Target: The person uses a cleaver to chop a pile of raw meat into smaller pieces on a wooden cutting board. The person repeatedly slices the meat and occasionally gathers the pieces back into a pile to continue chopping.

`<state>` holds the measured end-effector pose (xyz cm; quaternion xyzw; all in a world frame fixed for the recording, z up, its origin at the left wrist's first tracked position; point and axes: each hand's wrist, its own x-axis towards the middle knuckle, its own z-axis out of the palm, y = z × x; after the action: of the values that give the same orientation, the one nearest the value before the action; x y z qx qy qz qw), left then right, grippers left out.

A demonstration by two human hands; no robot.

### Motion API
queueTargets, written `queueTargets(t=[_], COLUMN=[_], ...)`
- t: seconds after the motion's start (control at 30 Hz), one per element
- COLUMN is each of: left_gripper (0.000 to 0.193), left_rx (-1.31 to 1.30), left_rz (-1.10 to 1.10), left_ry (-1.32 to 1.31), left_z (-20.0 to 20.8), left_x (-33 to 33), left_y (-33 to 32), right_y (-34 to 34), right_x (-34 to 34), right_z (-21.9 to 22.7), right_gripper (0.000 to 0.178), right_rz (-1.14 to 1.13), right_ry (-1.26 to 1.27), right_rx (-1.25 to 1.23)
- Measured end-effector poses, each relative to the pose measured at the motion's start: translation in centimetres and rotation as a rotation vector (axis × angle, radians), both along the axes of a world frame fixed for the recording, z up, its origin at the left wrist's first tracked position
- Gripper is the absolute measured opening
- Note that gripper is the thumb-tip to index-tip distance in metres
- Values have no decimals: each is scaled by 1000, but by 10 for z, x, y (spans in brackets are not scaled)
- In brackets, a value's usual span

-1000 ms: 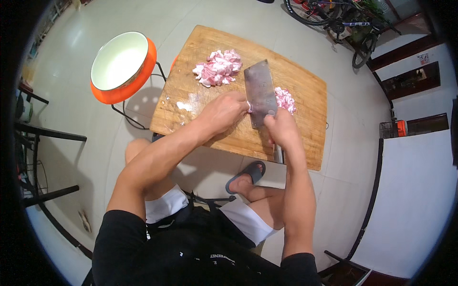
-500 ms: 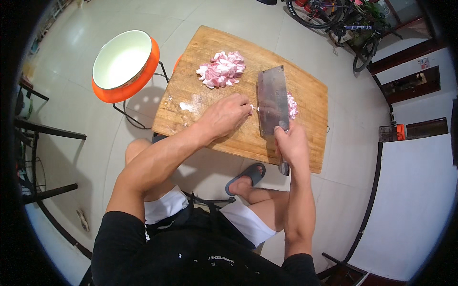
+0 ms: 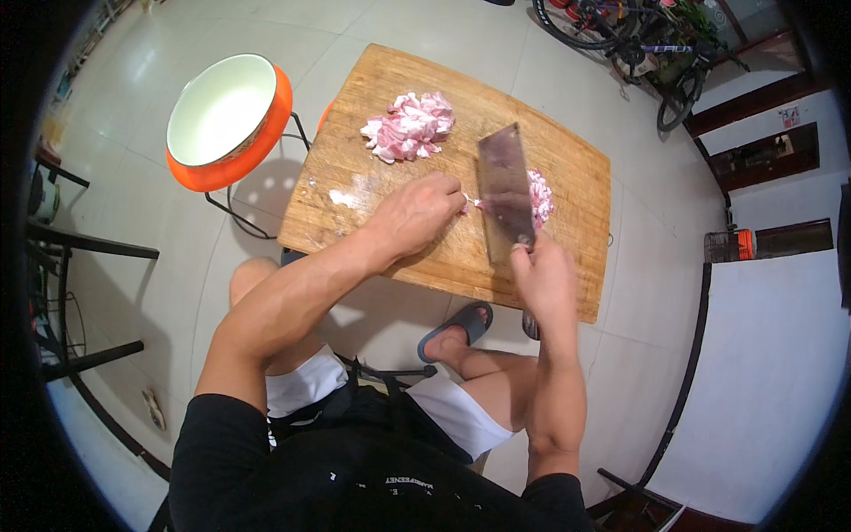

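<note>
My right hand (image 3: 543, 270) is wrapped round the handle of a broad cleaver (image 3: 507, 186), its blade tilted over the wooden cutting board (image 3: 443, 257). Left of the blade, my left hand (image 3: 417, 213) rests on the board with curled fingers, pinching a small piece of pale pink meat (image 3: 466, 204) whose end pokes out toward the cleaver. A heap of sliced pink and white meat (image 3: 409, 127) lies at the board's far left. Finely cut meat (image 3: 540, 197) forms a smaller pile right of the blade, which partly hides it.
An orange stool (image 3: 282, 97) at the left carries a white-lined bowl (image 3: 222, 111). Dark metal-legged furniture (image 3: 93, 239) stands at the far left. A bicycle (image 3: 629, 49) is parked at the back right. My slippered foot (image 3: 456, 335) is below the board's near edge.
The cleaver blade has tilted and shifted slightly, with my right hand moving a little to the right and down. My left hand has barely moved.
</note>
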<state>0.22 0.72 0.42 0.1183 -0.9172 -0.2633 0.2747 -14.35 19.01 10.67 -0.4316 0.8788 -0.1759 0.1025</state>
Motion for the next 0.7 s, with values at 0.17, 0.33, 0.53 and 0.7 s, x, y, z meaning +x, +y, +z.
queueTargets(t=[0.17, 0.33, 0.53, 0.7], left_gripper=[13, 14, 12, 15], left_rx=[-18, -33, -20, -101], left_rz=[6, -95, -195, -97], left_ry=[-16, 6, 24, 126], left_z=[-1, 4, 12, -2], left_x=[2, 2, 8, 8], left_y=[0, -5, -8, -2], right_y=[-8, -26, -63, -39], right_x=[24, 22, -24, -22], right_z=[9, -6, -31, -51], right_gripper=[25, 26, 21, 15], right_rz=[60, 123, -70, -227], right_ry=[46, 70, -424, -769], right_rx=[118, 126, -51, -376])
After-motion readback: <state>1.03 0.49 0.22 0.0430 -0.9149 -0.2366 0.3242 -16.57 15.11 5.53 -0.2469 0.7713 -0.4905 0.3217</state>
